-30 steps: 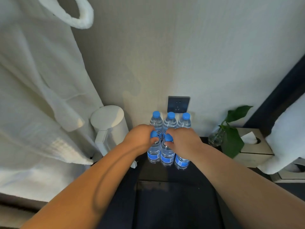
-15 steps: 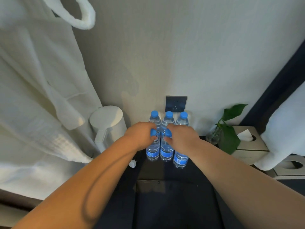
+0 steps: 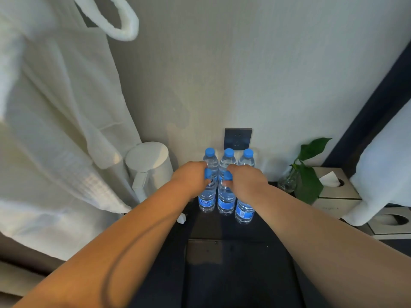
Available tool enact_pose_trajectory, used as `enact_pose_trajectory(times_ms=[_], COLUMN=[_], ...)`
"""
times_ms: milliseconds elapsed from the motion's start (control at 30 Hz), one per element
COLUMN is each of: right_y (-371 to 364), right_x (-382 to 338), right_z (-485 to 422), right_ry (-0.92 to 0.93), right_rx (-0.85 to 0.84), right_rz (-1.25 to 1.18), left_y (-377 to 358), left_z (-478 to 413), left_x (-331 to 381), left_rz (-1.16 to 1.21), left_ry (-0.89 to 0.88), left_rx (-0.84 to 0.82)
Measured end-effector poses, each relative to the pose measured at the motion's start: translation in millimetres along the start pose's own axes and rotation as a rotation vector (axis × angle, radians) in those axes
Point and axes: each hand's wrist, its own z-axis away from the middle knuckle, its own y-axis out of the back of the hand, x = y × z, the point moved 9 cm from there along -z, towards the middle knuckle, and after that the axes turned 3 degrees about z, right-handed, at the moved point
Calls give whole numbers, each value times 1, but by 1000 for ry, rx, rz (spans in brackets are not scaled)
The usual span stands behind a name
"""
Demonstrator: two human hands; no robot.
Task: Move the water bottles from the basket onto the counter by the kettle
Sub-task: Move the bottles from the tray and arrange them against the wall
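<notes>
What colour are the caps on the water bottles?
Blue caps on the water bottles, clearest in the head view.

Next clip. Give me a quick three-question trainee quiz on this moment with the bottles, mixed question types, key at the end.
1. True or false: the kettle stands to the right of the bottles.
2. How many bottles stand on the counter? A) four B) six C) eight
3. Fill in: the left hand grips the front left bottle at its ____.

Key
1. False; it stands to their left, and the plant is on the right.
2. B; back row of three, front row of three.
3. Cap; the right hand is at the top of the front middle bottle.
</notes>
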Motion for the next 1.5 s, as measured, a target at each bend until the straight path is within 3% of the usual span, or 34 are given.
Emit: enact_pose_trajectory(times_ms=[467,700,1000,1200,1500], right_y=[0,0,1,-1,0], right_x=[-3,2,-6,5,5], right_z=[-8,-10,-8,-10,-12], right_ry=[49,-13,117,2,21], right_rx=[-89,-15,5,13,26], right_rz=[102,103,76,69,43], left_y=[-2,-3,-3,-4,0], left_z=[-3,-8,-8,-7,-8], left_x=[8,7,5,9,12], left_rz=[114,133,125,82,107], left_ry=[-59,-69,-70,-63,-49], left_rx=[12,30,5,-30,-34])
